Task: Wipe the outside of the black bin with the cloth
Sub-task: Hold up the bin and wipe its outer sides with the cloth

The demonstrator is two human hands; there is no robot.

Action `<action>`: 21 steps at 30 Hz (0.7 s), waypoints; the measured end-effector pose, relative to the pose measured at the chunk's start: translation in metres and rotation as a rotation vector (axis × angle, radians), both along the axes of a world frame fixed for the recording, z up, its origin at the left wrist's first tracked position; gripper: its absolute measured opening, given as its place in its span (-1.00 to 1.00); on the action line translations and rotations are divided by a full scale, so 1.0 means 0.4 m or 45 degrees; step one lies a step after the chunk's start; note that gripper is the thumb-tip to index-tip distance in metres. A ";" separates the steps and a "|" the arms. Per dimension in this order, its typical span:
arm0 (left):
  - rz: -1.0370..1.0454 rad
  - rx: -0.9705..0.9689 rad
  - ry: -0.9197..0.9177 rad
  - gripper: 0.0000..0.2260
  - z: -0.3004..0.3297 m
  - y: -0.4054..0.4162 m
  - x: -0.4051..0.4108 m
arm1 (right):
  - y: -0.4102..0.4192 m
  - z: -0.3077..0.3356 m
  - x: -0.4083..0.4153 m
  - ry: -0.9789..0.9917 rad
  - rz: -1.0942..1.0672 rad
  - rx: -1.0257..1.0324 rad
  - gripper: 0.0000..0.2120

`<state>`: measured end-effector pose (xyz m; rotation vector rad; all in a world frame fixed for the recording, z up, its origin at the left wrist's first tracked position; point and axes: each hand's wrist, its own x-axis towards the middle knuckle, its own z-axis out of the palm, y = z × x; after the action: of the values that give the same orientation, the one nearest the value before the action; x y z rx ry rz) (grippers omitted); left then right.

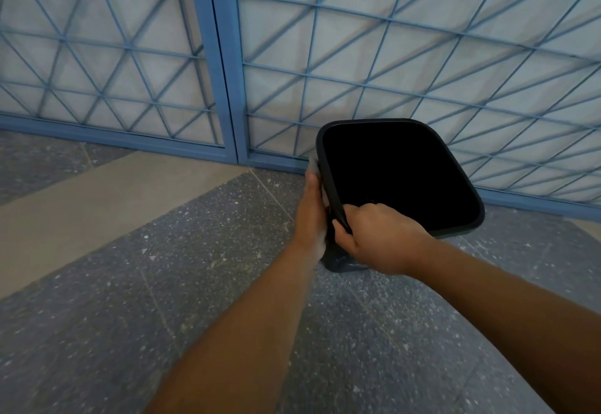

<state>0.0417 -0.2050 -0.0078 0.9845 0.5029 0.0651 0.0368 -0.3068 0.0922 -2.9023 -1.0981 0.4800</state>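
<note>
R hand [374, 238] grips black bin [455, 231] rim; L hand [311, 208] presses cloth [313, 164], prob. flat-fingered, on outer wall. Steady the rim, wipe w/ long even strokes.

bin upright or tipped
Tipped: the bin leans, its mouth facing the camera, with the right hand gripping its rim.

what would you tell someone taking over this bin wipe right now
Right hand: grips the near rim of the black bin, steadying it on the speckled floor by the blue grille.
Left hand: flat against the bin's left outer wall, pressing the cloth, which shows only at the fingertips.
Done: cannot tell how much is wiped.
Left: carry on around the remaining sides.
</note>
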 end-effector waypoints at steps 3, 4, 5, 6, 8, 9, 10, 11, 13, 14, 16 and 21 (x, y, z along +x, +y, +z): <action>0.047 0.041 -0.036 -0.23 0.017 -0.014 -0.011 | -0.001 -0.001 -0.001 -0.006 0.009 0.000 -0.67; 0.054 0.033 -0.048 -0.21 0.013 -0.021 -0.020 | -0.001 -0.001 -0.001 -0.014 0.013 0.000 -0.66; 0.037 0.009 -0.045 -0.23 0.005 -0.020 -0.024 | -0.002 -0.002 -0.001 -0.023 0.017 0.003 -0.66; 0.011 -0.004 -0.017 -0.29 0.009 -0.011 -0.023 | -0.002 -0.003 0.000 -0.027 0.020 0.008 -0.66; 0.005 0.028 0.033 -0.44 0.016 0.008 0.004 | -0.002 -0.005 0.000 -0.016 0.017 0.019 -0.67; 0.007 0.030 0.034 -0.46 0.016 0.011 0.016 | -0.001 -0.005 0.001 -0.005 0.016 0.023 -0.69; 0.014 0.018 0.025 -0.47 0.025 0.006 0.016 | -0.002 -0.004 0.001 0.003 0.016 0.026 -0.69; 0.022 0.011 0.005 -0.46 0.024 -0.002 0.007 | -0.003 -0.003 0.001 0.003 0.017 0.024 -0.69; 0.013 0.031 -0.026 -0.41 0.016 -0.019 -0.023 | -0.004 0.000 -0.001 0.000 0.014 0.018 -0.69; -0.002 0.030 -0.025 -0.40 0.014 -0.022 -0.034 | -0.004 0.000 -0.001 0.000 0.011 0.018 -0.70; -0.015 0.003 0.015 -0.42 0.001 -0.014 -0.026 | -0.001 0.000 -0.002 0.000 0.002 0.017 -0.70; -0.064 0.047 -0.068 -0.26 0.010 -0.028 -0.060 | 0.005 0.002 -0.002 0.010 -0.015 0.025 -0.70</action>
<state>0.0178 -0.2160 -0.0037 1.0287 0.4291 0.0555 0.0360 -0.3046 0.0932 -2.8859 -1.0779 0.4766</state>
